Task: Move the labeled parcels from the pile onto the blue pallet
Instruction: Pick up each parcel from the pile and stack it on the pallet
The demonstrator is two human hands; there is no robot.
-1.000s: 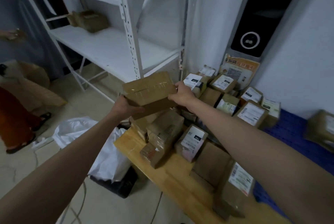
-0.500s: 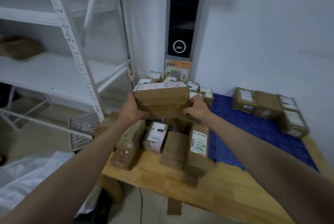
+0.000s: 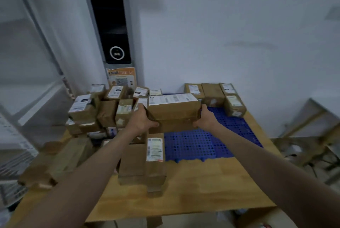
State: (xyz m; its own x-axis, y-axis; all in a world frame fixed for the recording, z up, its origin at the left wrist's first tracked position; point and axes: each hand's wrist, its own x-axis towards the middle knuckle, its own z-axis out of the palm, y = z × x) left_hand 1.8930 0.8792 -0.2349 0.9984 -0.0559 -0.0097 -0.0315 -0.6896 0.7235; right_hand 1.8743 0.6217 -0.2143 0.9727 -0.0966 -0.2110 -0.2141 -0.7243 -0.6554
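I hold a long brown parcel (image 3: 173,112) with a white label on its top, level, in the air over the left part of the blue pallet (image 3: 206,143). My left hand (image 3: 142,120) grips its left end and my right hand (image 3: 207,119) grips its right end. The pile of labeled parcels (image 3: 103,110) covers the left half of the wooden table. Several parcels (image 3: 219,95) sit in a cluster at the pallet's far right corner.
The wooden table (image 3: 202,187) has bare top in front of the pallet. A tall parcel with a label (image 3: 154,156) stands at the pallet's left edge. A dark panel (image 3: 110,20) stands against the wall behind the pile. White shelving (image 3: 36,80) is at the left.
I have turned from the shelf toward the table and carried the parcel to the right, from over the pile to over the blue pallet. Its label now faces up.
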